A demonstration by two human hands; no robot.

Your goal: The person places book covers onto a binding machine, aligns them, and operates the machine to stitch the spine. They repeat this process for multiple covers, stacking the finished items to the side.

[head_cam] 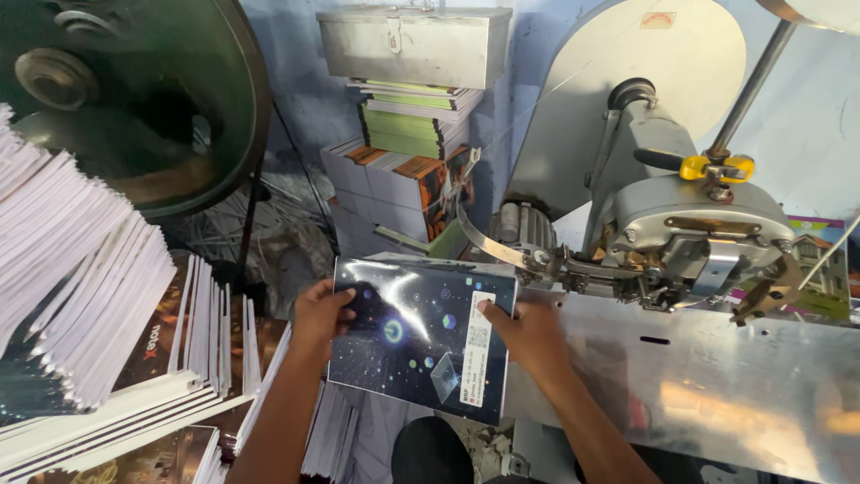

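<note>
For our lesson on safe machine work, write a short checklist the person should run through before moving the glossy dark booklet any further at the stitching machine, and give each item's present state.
1. Left hand grips the glossy dark space-patterned booklet at its left edge: ok.
2. Right hand holds the booklet's right edge: ok.
3. Fingers apart from the grey metal stitching head: ok, it sits to their right.
4. Booklet lying on the shiny steel machine table: not ok, only its right edge reaches it.
5. Machine running or stopped: cannot tell.
6. Stacks of white-edged booklets to the left, apart from the arm: ok.
</note>
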